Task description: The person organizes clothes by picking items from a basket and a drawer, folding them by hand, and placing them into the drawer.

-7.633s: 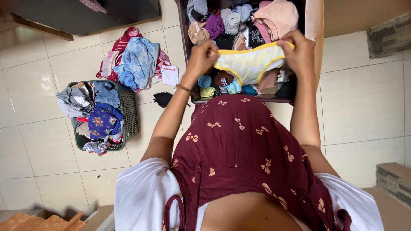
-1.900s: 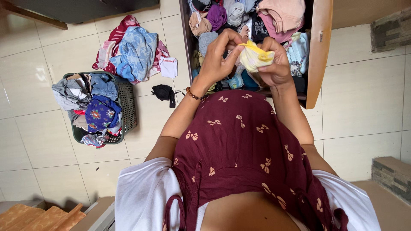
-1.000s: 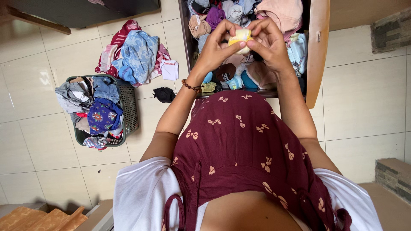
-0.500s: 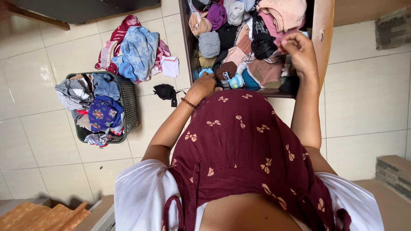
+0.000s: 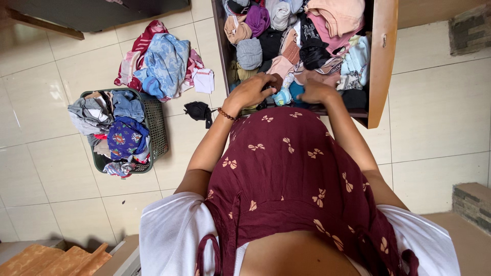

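Note:
My left hand (image 5: 251, 92) and my right hand (image 5: 316, 93) are both down at the near end of an open wooden drawer (image 5: 383, 61) packed with small rolled and folded garments. The left hand, with a bead bracelet on its wrist, curls its fingers over a dark maroon piece (image 5: 276, 81). Fingers of the right hand push in beside a teal piece (image 5: 295, 90) and are partly hidden among the cloth. No yellow garment shows in either hand. My maroon patterned dress covers the lower middle of the view.
A dark plastic basket (image 5: 156, 128) heaped with clothes stands on the tiled floor at left. Beyond it lie a pile of red and blue cloth (image 5: 159, 60), a white piece (image 5: 204, 81) and a small black item (image 5: 197, 109). A brick step (image 5: 473, 204) is at right.
The yellow garment, held spread out, was folded small between both hands and is now out of sight. My right hand has dropped from the drawer's middle to its near edge beside the left.

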